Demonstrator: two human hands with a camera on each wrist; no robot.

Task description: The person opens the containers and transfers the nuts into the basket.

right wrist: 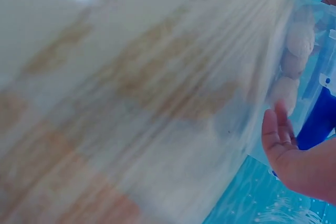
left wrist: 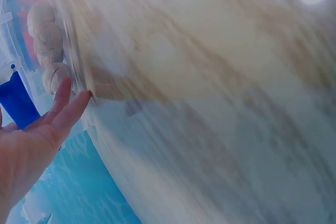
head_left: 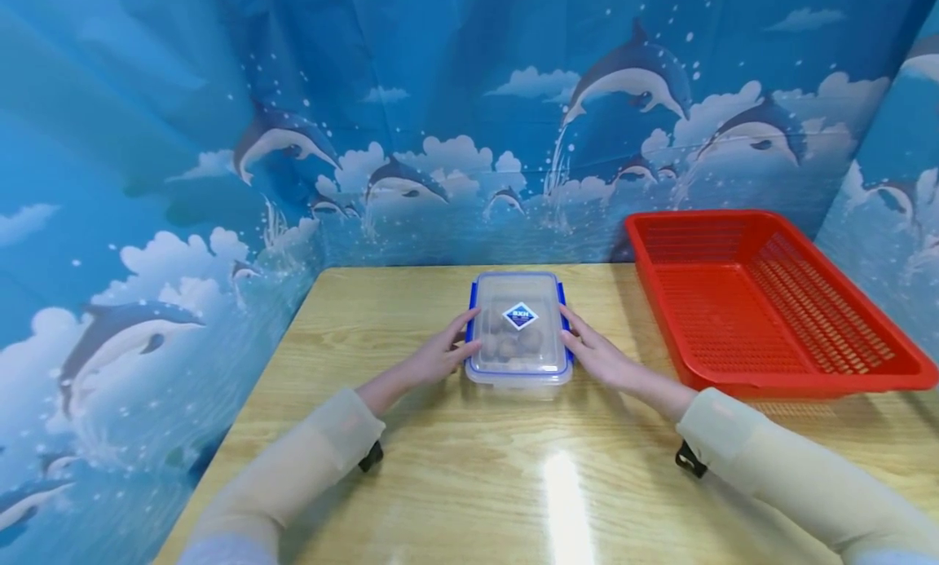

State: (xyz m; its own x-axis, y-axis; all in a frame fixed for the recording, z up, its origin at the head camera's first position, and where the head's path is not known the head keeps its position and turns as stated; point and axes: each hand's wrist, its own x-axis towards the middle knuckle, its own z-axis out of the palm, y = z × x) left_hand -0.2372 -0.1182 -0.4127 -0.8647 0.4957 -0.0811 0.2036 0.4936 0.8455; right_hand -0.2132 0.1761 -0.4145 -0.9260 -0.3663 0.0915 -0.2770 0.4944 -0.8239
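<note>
A clear plastic food container (head_left: pixel 517 292) with a blue-trimmed lid sits on the wooden table, a diamond-shaped label on top. Through its walls several round, pale, wrinkled things resembling walnuts (left wrist: pixel 48 45) are visible. My left hand (head_left: pixel 438 357) is at the container's left side, thumb and forefinger touching the lid's edge, fingers mostly straight. On the opposite side my right hand (head_left: pixel 600 359) lies the same way, with fingertips by the right edge. Blue side latches (left wrist: pixel 18 100) show close to the fingers in both wrist views; some fingers are hidden beside the box.
A large red plastic basket (head_left: pixel 741 381) stands at the right of the table (head_left: pixel 469 467), just beyond my right hand. Behind the table hangs a blue curtain (head_left: pixel 440 76) printed with dolphins, which also covers the left side.
</note>
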